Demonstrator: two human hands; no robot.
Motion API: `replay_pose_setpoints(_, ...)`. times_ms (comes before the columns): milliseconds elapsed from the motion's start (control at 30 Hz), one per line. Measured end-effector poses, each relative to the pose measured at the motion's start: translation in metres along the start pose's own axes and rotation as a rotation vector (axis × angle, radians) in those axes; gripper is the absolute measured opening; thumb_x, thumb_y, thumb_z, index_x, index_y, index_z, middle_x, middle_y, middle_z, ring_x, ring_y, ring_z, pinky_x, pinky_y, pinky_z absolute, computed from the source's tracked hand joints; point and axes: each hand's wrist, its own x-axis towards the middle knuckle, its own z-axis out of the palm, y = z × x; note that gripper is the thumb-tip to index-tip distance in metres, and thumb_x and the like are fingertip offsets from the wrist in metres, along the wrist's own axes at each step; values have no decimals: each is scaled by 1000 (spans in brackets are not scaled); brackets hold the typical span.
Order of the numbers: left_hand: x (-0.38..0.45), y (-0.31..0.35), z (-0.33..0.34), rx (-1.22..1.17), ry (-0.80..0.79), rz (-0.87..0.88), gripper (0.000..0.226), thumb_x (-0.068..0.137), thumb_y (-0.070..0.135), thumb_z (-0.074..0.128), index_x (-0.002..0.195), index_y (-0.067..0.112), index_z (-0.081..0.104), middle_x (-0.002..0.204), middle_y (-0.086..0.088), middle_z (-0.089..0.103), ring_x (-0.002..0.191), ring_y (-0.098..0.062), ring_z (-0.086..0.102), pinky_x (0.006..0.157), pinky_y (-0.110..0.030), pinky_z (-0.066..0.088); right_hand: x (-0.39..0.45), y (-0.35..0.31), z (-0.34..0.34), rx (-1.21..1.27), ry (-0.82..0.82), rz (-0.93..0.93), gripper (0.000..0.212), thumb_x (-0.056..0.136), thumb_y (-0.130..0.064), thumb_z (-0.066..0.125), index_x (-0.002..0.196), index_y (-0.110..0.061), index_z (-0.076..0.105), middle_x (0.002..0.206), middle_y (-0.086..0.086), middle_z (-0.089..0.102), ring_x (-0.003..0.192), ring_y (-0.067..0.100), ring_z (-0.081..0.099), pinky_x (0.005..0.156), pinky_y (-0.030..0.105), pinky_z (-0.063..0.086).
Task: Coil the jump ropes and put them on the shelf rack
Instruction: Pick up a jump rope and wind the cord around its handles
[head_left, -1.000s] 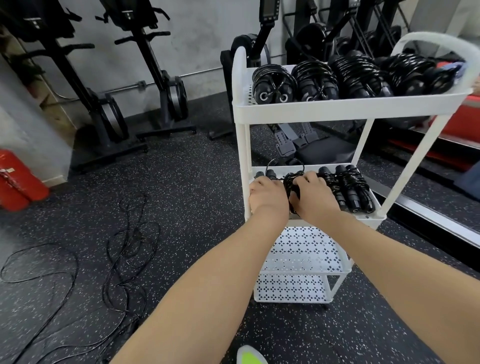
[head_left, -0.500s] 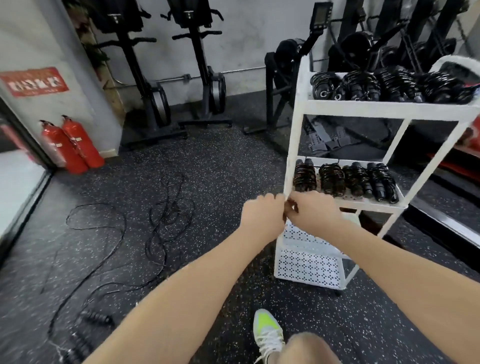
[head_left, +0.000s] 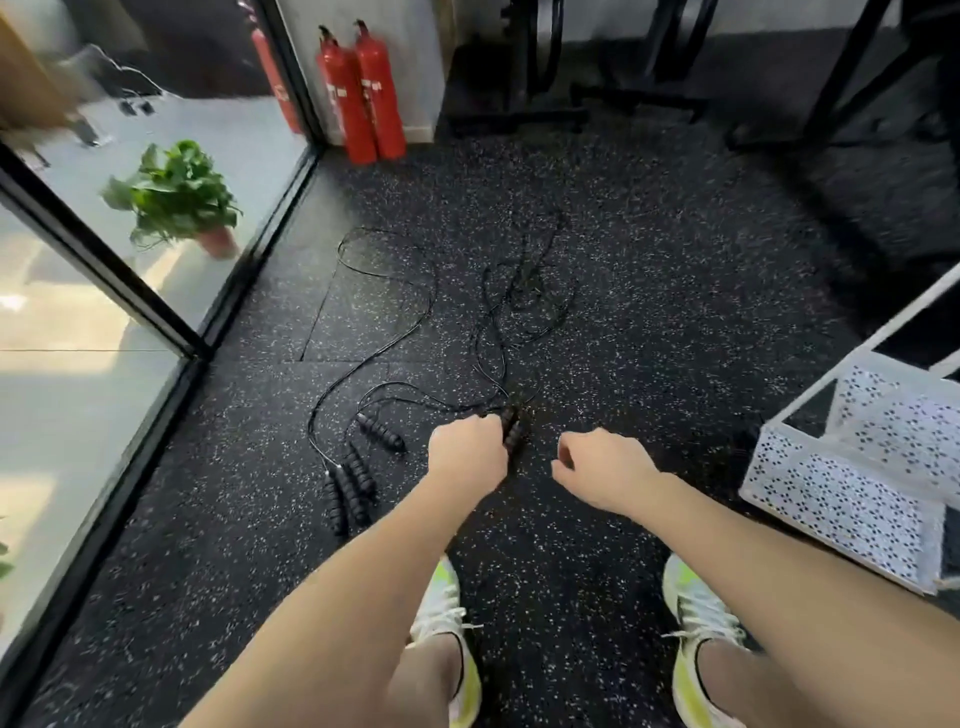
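Loose black jump ropes lie tangled on the speckled floor in front of me. My left hand reaches down and grips a pair of black ribbed handles at the near end of one rope. My right hand hovers just to the right, fingers loosely curled, holding nothing. More black handles and another handle lie on the floor to the left of my left hand. The white shelf rack stands at the right edge; only its perforated bottom tier shows.
A glass wall with a black frame runs along the left, a potted plant behind it. Two red fire extinguishers stand in the far corner. Black exercise machine bases line the back. My two shoes are at the bottom.
I have turned left and down, away from the rack's shelves to the floor. Both hands left the rack; my left hand has taken hold of rope handles on the floor.
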Motion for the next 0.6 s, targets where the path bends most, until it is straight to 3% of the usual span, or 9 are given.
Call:
replay_pose_setpoints(233,92,-73,94,-56,-127,-150,27,98,22,49,123,15,56,124,-7,66,113,-34,65,83,-38,47,116,-9,78,41,-172,85,32,102,-45,41,114,-22,59,113,5,66,100,28,65,84,38,50)
replay_pose_setpoints(400,166,-65,160,-75,-104,-95,33,101,30,52,129,13,47,131,-11,54,122,-32,52,90,-43,48,185,9,128,6,-212,136,31,103,-43,40,117,-21,56,114,5,66,101,27,65,81,38,49)
replay_pose_setpoints(600,249,-32,227,-147,-37,-44,48,100,40,55,137,10,42,133,-13,50,122,-35,49,93,-46,48,243,34,177,-12,-185,144,31,103,-38,39,126,-19,49,118,6,66,103,28,66,73,36,42)
